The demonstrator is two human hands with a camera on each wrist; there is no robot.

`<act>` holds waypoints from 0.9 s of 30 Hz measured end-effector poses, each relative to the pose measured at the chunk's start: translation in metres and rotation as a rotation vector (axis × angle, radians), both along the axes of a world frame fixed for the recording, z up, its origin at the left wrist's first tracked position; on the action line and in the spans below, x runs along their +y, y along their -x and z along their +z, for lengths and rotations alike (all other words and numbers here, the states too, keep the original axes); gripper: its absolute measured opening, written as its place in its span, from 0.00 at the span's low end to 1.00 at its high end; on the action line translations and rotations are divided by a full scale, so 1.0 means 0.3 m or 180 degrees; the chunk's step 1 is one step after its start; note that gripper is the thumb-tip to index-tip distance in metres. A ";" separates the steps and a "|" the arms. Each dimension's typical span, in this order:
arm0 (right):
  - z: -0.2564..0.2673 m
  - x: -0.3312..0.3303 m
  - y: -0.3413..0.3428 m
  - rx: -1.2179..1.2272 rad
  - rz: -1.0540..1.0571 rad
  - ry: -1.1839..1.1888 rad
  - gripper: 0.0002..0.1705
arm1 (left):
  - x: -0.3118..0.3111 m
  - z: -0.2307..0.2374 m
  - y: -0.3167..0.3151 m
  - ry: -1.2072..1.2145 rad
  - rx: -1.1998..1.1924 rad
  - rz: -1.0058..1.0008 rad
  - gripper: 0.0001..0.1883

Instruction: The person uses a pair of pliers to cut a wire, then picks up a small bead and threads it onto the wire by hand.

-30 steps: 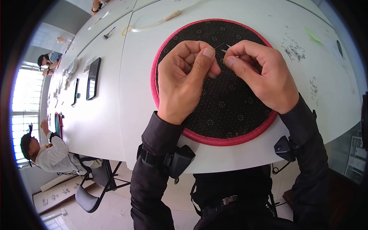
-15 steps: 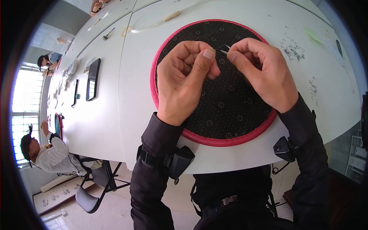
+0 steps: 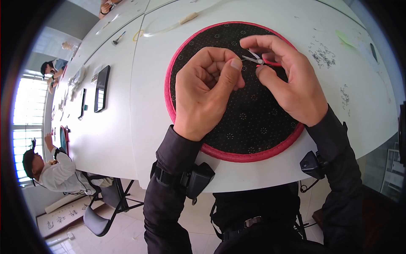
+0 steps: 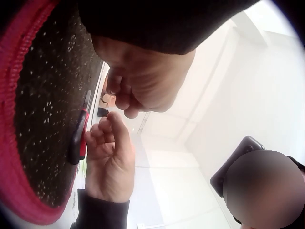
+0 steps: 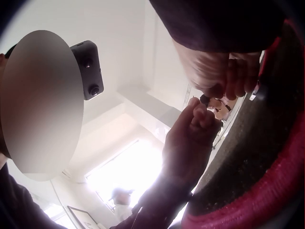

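Note:
My left hand (image 3: 207,91) is over the left part of a round black mat (image 3: 243,127) with a red rim. Its thumb and forefinger pinch a tiny, thin, wire-like piece (image 5: 193,98), which is mostly hidden by the fingertips. Opposite it, my right hand (image 3: 294,78) has thumb and forefinger spread apart, the other fingers loosely curled. Between and beneath the hands, small pointed pliers (image 3: 259,62) lie on the mat, tips apart and toward the left hand. Their red and black handles (image 4: 78,140) show in the left wrist view, beside the right hand.
Small dark curved bits (image 3: 323,57) are scattered on the white table (image 3: 359,122) at right. A phone-like black device (image 3: 101,89) lies left of the mat, and a wooden-handled tool (image 3: 188,17) behind it. Another person (image 3: 55,165) sits at far left.
My right thumb and forefinger have parted and the forefinger has lifted, uncovering the pliers' pivot and red handle. The left hand keeps its pinch and has shifted slightly right.

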State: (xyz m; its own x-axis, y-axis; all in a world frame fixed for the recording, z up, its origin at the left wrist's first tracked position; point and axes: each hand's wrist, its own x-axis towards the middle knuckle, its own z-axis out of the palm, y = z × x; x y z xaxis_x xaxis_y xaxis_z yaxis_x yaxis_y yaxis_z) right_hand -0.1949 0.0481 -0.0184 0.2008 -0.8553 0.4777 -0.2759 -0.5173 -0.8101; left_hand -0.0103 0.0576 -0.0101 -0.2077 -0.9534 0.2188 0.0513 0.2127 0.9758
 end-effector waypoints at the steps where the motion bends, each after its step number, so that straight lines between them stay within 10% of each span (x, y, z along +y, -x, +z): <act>1: 0.002 -0.001 -0.002 -0.0086 0.0057 0.0140 0.16 | 0.000 0.000 0.001 -0.0002 -0.0010 0.0007 0.10; 10: 0.056 0.016 0.004 -0.0371 0.0294 -0.1099 0.14 | -0.001 -0.003 0.002 -0.0017 0.0045 0.0003 0.07; 27: 0.048 0.020 0.007 -0.0166 0.0147 -0.0812 0.09 | -0.011 -0.014 -0.002 0.0055 -0.0074 0.0319 0.12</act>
State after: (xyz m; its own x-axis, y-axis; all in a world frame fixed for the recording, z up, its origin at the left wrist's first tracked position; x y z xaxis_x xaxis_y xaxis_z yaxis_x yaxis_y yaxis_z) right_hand -0.1969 0.0542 -0.0040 0.2230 -0.9399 0.2586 -0.2111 -0.3056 -0.9285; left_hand -0.0096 0.0542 -0.0144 -0.1168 -0.9658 0.2316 0.0064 0.2324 0.9726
